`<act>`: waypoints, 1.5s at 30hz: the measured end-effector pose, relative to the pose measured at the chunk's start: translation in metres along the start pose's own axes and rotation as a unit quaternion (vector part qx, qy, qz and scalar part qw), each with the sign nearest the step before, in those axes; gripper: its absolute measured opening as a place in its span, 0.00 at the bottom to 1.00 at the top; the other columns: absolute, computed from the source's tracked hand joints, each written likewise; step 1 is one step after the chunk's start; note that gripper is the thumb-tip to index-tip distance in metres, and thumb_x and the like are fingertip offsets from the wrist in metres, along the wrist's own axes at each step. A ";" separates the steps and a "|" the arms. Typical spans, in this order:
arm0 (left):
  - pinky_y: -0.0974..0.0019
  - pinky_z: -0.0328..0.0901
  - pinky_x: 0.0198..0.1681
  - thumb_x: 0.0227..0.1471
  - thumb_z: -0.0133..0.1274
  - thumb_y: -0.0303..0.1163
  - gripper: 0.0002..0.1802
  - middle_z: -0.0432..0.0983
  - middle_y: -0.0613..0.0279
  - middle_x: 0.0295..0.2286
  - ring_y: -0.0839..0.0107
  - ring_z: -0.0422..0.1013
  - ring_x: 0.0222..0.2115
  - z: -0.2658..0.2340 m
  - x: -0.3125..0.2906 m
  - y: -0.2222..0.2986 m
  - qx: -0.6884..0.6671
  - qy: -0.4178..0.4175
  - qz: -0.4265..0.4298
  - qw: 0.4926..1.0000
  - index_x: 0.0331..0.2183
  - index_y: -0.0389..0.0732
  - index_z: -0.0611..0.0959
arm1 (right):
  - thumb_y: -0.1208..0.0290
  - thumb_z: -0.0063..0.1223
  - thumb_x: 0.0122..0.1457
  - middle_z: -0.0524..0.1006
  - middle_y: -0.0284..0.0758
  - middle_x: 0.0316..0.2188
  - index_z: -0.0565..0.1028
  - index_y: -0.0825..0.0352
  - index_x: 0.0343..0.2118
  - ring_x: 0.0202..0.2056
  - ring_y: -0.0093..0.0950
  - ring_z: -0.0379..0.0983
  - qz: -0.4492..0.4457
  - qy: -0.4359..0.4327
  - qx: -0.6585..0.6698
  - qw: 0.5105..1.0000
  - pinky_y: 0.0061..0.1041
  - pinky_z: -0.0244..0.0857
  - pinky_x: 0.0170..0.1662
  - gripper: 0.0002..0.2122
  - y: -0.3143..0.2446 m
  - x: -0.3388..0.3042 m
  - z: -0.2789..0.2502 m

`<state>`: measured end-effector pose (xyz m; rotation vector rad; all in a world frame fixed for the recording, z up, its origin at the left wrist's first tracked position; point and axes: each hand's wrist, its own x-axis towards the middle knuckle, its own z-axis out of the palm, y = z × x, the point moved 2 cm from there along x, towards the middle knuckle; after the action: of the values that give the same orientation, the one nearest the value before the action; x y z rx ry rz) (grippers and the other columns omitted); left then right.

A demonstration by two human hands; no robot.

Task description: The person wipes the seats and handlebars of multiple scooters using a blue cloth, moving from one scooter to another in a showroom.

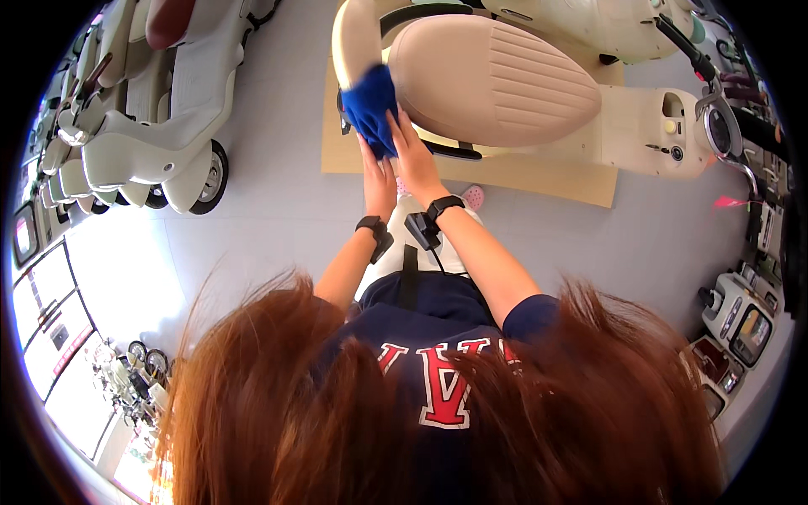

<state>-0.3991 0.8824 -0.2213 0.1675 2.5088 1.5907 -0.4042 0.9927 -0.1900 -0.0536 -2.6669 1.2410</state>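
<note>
A blue cloth point(368, 105) is draped over the lower end of a curved cream backrest point(356, 42) at the rear of a cream scooter. My right hand point(416, 160) holds the cloth's right edge, its fingers long and pointing up along the fabric. On the other side my left hand point(379, 181) grips the cloth's lower edge, with its fingertips partly hidden by the fabric. Both hands are close together. To their right lies the scooter's wide beige seat point(480, 80), ribbed on its front half.
The scooter stands on a tan mat point(555, 187). Its handlebar point(720, 126) is at the far right. Another cream scooter point(581, 25) stands behind it. A row of scooters point(143, 156) fills the left side. Small appliance-like boxes point(741, 324) line the right edge.
</note>
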 end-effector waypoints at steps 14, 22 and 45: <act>0.49 0.53 0.63 0.47 0.57 0.25 0.30 0.63 0.48 0.51 0.46 0.57 0.58 0.028 -0.008 0.017 0.222 -0.052 0.210 0.951 0.53 0.35 0.70 | 0.82 0.57 0.49 0.68 0.49 0.55 0.66 0.69 0.57 0.57 0.47 0.65 0.028 -0.010 -0.052 0.998 0.40 0.60 0.60 0.28 0.070 -0.063 -0.047; 0.52 0.56 0.63 0.43 0.54 0.24 0.25 0.65 0.44 0.46 0.49 0.65 0.49 0.098 -0.019 0.048 0.393 -0.113 0.298 0.862 0.46 0.27 0.73 | 0.85 0.56 0.47 0.69 0.48 0.55 0.67 0.70 0.55 0.56 0.47 0.66 0.056 -0.073 -0.033 0.995 0.39 0.62 0.59 0.28 0.103 -0.080 -0.096; 0.60 0.67 0.49 0.46 0.58 0.30 0.15 0.67 0.61 0.38 0.61 0.68 0.45 -0.037 0.098 0.018 0.314 -0.280 0.446 0.790 0.37 0.40 0.73 | 0.70 0.55 0.54 0.64 0.54 0.53 0.61 0.78 0.58 0.53 0.52 0.60 0.022 0.007 -0.149 0.989 0.47 0.53 0.58 0.29 0.015 -0.024 0.008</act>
<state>-0.5022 0.8750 -0.1974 1.8139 2.3919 0.5443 -0.3831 0.9940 -0.2105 -0.1657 -2.8300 0.8399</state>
